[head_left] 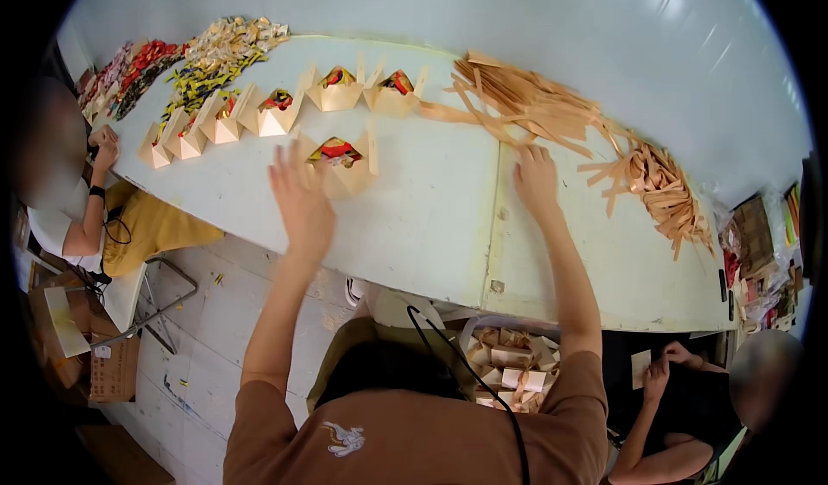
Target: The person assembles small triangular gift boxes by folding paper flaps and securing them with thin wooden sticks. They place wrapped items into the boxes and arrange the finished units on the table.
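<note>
Seven open gold boxes (338,159) | left hand (302,200) spread, empty | right hand (536,179) flat, empty

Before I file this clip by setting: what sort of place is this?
Probably a small hand-packing workshop. A long pale worktable carries a row of open gold paper boxes holding red items, a heap of tan paper strips, and other people sit working at its ends.

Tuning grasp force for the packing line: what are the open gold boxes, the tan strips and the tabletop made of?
Open gold boxes: likely thin card with a satin gold finish; flaps stand stiffly with sharp creases. Tan strips: apparently flat paper or card, matte, lying in a loose tangled heap. Tabletop: smooth pale painted or laminated board, with a seam between panels; exact material unclear.
</note>
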`<action>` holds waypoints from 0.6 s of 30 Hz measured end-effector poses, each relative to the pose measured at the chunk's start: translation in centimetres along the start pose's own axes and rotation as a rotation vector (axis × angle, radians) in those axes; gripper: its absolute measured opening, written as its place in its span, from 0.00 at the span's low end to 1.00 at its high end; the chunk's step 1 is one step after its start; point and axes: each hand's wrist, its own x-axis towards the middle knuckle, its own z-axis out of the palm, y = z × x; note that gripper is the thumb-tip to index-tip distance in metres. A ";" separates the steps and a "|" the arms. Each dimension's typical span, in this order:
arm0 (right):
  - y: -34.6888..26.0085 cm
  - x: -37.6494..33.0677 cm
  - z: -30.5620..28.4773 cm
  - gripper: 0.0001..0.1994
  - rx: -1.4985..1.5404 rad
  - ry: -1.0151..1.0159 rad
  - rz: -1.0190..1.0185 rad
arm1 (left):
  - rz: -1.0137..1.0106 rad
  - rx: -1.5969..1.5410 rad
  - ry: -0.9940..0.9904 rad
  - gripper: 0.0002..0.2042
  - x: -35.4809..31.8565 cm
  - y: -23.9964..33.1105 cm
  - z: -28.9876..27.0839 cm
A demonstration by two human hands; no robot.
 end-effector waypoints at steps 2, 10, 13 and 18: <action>-0.2 2.0 3.2 0.19 -0.110 0.126 0.026 | 0.177 0.031 0.004 0.20 0.0 3.3 -1.0; 0.7 -5.8 1.0 0.17 -0.031 0.002 -0.072 | 0.125 -0.275 -0.041 0.20 -0.1 3.8 0.8; 5.4 -11.2 -2.7 0.14 0.089 0.026 0.007 | 0.026 -0.196 -0.086 0.21 2.2 5.1 4.5; 10.7 -13.4 -5.2 0.14 -0.091 0.044 0.179 | -0.111 -0.116 -0.389 0.21 2.2 4.3 8.7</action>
